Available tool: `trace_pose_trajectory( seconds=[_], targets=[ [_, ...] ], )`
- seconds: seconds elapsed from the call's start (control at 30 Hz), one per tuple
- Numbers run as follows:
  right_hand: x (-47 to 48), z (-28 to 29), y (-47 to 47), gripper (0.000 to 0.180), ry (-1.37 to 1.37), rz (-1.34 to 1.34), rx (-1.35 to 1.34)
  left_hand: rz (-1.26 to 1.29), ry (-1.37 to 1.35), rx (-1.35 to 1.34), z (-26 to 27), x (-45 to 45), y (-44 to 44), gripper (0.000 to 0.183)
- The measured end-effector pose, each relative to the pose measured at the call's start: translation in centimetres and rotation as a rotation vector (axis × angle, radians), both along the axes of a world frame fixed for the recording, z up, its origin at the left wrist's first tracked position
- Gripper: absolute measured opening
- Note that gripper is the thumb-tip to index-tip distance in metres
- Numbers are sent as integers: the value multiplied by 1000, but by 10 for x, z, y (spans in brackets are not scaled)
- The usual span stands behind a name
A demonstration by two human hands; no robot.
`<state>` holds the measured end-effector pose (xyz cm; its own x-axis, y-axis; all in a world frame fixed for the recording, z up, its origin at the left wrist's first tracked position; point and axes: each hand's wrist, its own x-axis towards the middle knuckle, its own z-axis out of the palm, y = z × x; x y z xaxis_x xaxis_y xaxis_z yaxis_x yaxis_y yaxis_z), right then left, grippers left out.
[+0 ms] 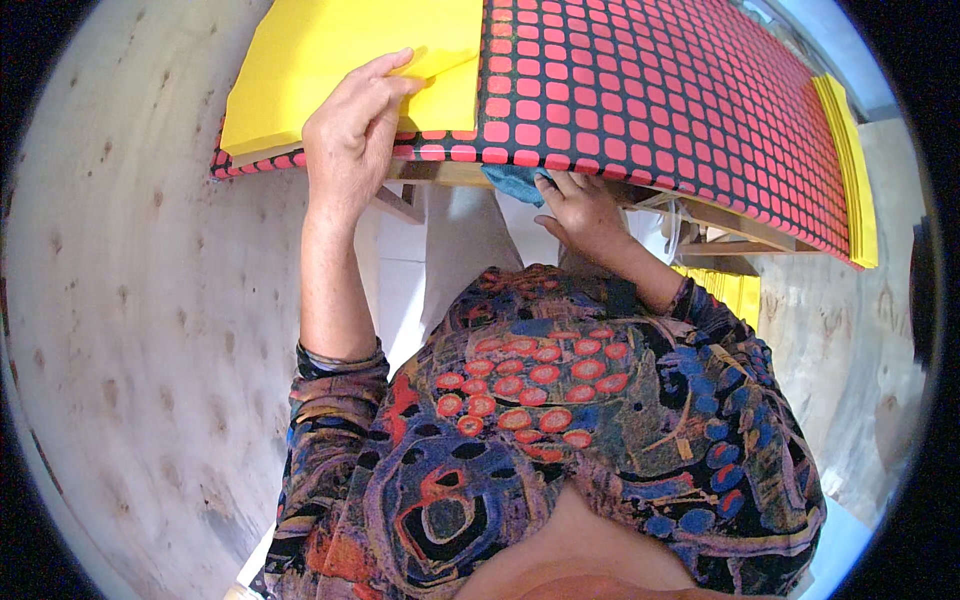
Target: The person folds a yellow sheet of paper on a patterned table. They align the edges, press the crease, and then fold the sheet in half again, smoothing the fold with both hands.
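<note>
My left hand (pixel 360 127) is at the near edge of a stack of yellow sheets (pixel 330 67). Its thumb and fingers pinch the raised, creased corner of the top yellow sheet (pixel 446 64). The stack lies on a tabletop covered with red-and-black checked cloth (pixel 600 90). Just below the table's front edge, my right hand (pixel 585 214) touches a teal cloth (pixel 517 184) with its fingers, the thumb standing apart. The table edge covers part of this cloth and some of the right fingers.
Another yellow stack (pixel 851 172) lies at the table's right end. More yellow sheets (pixel 727 292) show low on the right, beside my sleeve. Wooden framing (pixel 735 225) and a whitish strip (pixel 673 225) are under the tabletop. A stained plywood panel (pixel 157 262) borders the left side.
</note>
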<state>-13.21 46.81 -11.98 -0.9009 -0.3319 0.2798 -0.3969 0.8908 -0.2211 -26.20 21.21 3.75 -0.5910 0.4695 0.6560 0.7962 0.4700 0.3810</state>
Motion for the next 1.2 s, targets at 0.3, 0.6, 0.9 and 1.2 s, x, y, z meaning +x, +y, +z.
trace_pose_trajectory(
  seconds=[0.3,0.6,0.9,1.2],
  targets=[
    [-28,119,-13,49,445,330,-303,-90,-368,52,9,-15,0,22],
    [-75,137,-13,62,378,138,-161,-221,-469,12,21,-20,3,32],
    [-81,133,-16,61,432,153,-220,-155,-496,82,16,-20,6,28],
    [-78,132,-9,62,472,144,-353,-131,-449,188,2,-19,11,14]
  ],
)
